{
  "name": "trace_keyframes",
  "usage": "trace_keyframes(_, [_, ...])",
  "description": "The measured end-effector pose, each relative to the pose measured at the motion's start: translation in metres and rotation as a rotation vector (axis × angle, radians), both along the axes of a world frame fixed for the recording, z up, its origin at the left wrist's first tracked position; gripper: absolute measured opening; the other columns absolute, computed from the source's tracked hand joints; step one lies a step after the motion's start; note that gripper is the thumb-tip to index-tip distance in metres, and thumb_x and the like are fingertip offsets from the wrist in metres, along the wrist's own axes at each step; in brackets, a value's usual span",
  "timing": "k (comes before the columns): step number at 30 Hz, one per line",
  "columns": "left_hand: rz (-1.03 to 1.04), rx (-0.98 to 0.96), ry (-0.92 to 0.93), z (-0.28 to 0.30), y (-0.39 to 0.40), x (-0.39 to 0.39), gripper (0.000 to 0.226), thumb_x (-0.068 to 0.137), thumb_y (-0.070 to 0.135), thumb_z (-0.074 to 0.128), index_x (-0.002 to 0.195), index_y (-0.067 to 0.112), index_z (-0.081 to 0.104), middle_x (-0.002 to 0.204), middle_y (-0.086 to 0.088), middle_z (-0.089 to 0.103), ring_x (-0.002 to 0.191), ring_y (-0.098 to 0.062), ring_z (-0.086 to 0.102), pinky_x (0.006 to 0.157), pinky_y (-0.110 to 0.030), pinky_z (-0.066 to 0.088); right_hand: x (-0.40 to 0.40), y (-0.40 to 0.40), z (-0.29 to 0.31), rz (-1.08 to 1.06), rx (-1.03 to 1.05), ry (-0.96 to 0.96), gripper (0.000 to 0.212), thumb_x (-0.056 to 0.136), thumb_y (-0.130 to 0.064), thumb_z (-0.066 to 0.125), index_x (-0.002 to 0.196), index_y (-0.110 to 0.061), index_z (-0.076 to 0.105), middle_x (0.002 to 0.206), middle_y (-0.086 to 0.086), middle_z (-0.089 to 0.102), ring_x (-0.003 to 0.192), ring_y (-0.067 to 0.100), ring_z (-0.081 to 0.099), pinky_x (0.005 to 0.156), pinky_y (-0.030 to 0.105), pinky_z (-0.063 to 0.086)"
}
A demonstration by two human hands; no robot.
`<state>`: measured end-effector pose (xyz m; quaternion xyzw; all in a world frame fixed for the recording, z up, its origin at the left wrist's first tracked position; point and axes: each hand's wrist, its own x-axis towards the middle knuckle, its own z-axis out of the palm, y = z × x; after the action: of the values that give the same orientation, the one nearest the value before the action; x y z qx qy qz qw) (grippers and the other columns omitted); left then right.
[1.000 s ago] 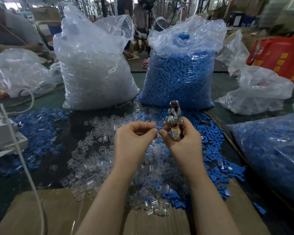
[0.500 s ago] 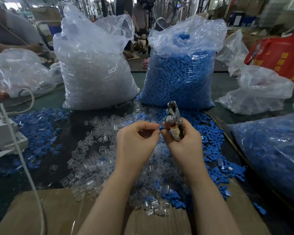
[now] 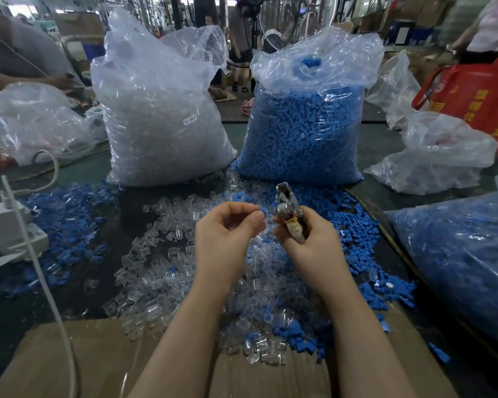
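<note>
Left hand (image 3: 227, 234) pinches blue piece (image 3: 261, 211), mostly hidden; right hand (image 3: 308, 239) grips metal tool (image 3: 285, 199), handle buried in fist.

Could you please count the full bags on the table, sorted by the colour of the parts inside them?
Bags full of blue parts: 2
Bags full of clear parts: 1
Total: 3

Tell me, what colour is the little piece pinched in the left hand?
Blue. The head view shows the little piece best, pinched by the left hand.
</note>
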<state>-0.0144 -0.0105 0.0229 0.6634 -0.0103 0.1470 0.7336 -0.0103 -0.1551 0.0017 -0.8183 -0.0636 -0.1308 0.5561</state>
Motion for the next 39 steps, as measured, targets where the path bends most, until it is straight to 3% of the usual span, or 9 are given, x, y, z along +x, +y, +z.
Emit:
trace_keyframes(5, [-0.025, -0.093, -0.053, 0.000, 0.003, 0.002, 0.013, 0.084, -0.003, 0.070, 0.083, 0.010, 0.070, 0.072, 0.002, 0.073, 0.069, -0.011, 0.071, 0.068, -0.017, 0.054, -0.002, 0.000, 0.001, 0.091, -0.065, 0.022, 0.013, 0.083, -0.024, 0.065, 0.095, -0.030, 0.064, 0.080, -0.006, 0.067, 0.074, 0.013, 0.061, 0.070, 0.040, 0.053])
trace_keyframes(9, [-0.040, -0.076, -0.093, -0.002, 0.005, 0.003, 0.013, 0.084, -0.004, 0.069, 0.084, 0.009, 0.070, 0.073, 0.003, 0.073, 0.069, -0.006, 0.068, 0.067, -0.016, 0.053, -0.001, 0.002, 0.000, 0.128, -0.126, 0.046, 0.012, 0.086, -0.017, 0.066, 0.095, -0.026, 0.063, 0.081, -0.004, 0.066, 0.076, 0.017, 0.061, 0.073, 0.046, 0.053])
trace_keyframes(14, [-0.060, -0.042, -0.106, -0.001, 0.007, 0.002, 0.012, 0.084, -0.002, 0.069, 0.085, 0.009, 0.069, 0.074, 0.004, 0.073, 0.069, -0.006, 0.068, 0.068, -0.016, 0.053, -0.002, 0.003, 0.001, 0.134, -0.144, 0.035, 0.017, 0.082, -0.024, 0.062, 0.099, -0.023, 0.064, 0.084, -0.004, 0.067, 0.079, 0.021, 0.062, 0.074, 0.048, 0.053])
trace_keyframes(21, [-0.090, -0.042, -0.107, 0.003, 0.010, 0.000, 0.010, 0.084, -0.003, 0.068, 0.085, 0.008, 0.069, 0.074, 0.003, 0.072, 0.070, -0.008, 0.068, 0.069, -0.018, 0.053, -0.005, 0.005, 0.000, 0.108, -0.180, 0.032, 0.023, 0.075, -0.024, 0.052, 0.094, -0.028, 0.062, 0.073, -0.004, 0.061, 0.066, 0.020, 0.055, 0.064, 0.046, 0.049])
trace_keyframes(29, [-0.089, -0.061, -0.095, 0.004, 0.009, -0.001, 0.008, 0.085, -0.005, 0.067, 0.087, 0.003, 0.068, 0.074, 0.003, 0.072, 0.070, -0.006, 0.067, 0.067, -0.016, 0.052, -0.006, 0.007, 0.001, 0.074, -0.230, 0.011, 0.021, 0.073, -0.022, 0.048, 0.089, -0.020, 0.061, 0.068, 0.001, 0.060, 0.063, 0.025, 0.053, 0.060, 0.051, 0.049])
trace_keyframes(35, [-0.099, -0.055, -0.051, 0.006, 0.014, 0.001, 0.008, 0.084, -0.001, 0.069, 0.086, 0.007, 0.070, 0.076, 0.001, 0.073, 0.072, -0.010, 0.069, 0.068, -0.018, 0.054, -0.006, 0.008, 0.001, 0.060, -0.253, -0.001, 0.016, 0.074, -0.025, 0.050, 0.087, -0.023, 0.059, 0.065, -0.001, 0.058, 0.061, 0.021, 0.051, 0.058, 0.048, 0.046])
trace_keyframes(39, [0.091, 0.045, -0.012, 0.006, 0.047, 0.006, 0.010, 0.083, 0.007, 0.072, 0.086, 0.017, 0.071, 0.078, 0.002, 0.074, 0.072, -0.009, 0.069, 0.069, -0.019, 0.056, -0.005, 0.005, 0.000, -0.032, -0.245, -0.001, 0.015, 0.073, -0.030, 0.049, 0.083, -0.022, 0.057, 0.064, -0.002, 0.057, 0.059, 0.019, 0.051, 0.056, 0.042, 0.043])
